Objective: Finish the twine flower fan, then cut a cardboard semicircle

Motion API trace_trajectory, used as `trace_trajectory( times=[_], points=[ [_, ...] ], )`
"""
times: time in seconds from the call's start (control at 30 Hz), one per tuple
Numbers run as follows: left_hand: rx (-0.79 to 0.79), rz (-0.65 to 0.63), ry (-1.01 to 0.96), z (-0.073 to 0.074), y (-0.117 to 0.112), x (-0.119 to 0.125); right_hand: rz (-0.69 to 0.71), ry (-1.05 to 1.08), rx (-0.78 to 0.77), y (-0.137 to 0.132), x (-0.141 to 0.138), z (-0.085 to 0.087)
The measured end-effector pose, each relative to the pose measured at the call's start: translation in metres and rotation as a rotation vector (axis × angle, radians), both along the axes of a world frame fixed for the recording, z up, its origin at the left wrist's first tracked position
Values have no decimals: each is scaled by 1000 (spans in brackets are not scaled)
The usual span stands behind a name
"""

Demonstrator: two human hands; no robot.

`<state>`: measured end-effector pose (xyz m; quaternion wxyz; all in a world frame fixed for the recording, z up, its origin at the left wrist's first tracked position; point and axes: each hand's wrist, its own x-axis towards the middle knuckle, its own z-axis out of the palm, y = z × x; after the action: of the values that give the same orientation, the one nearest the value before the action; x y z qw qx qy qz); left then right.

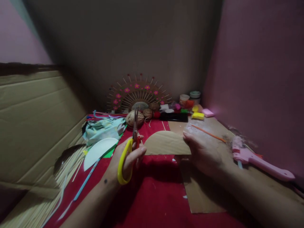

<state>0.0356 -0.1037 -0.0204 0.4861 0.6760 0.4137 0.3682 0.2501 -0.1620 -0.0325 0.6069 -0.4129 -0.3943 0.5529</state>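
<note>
Yellow-handled scissors (123, 171) are in my left hand (129, 155), blades pointing up and away. A small orange-red bit shows by those fingers; I cannot make out what it belongs to. My right hand (201, 155) is closed on the right end of a half-round piece of brown cardboard (166, 144), its curve at the top and straight edge below. The left end of this piece meets my left fingertips. Beneath my right hand lies a flat cardboard sheet (201, 196) on red cloth (154, 196).
A pink glue gun (258, 160) and an orange stick (209, 133) lie to the right. Twine balls (135, 119), clay packs (198, 116) and a flowered fan-shaped piece (137, 86) stand behind. Leftward are a white cut-out (101, 152), crumpled cloth (103, 128), thin sticks (45, 193) and a cardboard panel (35, 126).
</note>
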Motion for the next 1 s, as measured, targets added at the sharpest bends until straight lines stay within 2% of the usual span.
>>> trace_trajectory(
  times=[0.13, 0.3, 0.47, 0.57, 0.63, 0.7, 0.8, 0.87, 1.0],
  points=[
    [7, 24, -22, 1, -2, 0, 95, 150, -65, -1, -2, -1],
    [-15, 30, -97, 7, -5, 5, 123, 123, -6, -1, 2, -3],
    [-63, 107, -220, 5, -5, 6, 99, 77, -191, -3, 1, 0],
    [-86, 85, -274, 3, -5, 5, 214, 81, -298, -8, -2, 4],
    [-96, 26, -281, 2, -6, 4, 344, 87, -307, -12, -3, 5],
    [-117, -52, -283, 2, -10, 6, 412, 79, -308, -14, -5, 4],
    [-197, -152, -297, -4, -16, 13, 398, 26, -372, -16, -10, 3],
    [-245, -175, -296, -11, -20, 18, 366, -5, -406, -17, -13, 3],
    [-291, -170, -265, -23, -21, 24, 269, 105, -325, -16, -18, 5]
  ],
)
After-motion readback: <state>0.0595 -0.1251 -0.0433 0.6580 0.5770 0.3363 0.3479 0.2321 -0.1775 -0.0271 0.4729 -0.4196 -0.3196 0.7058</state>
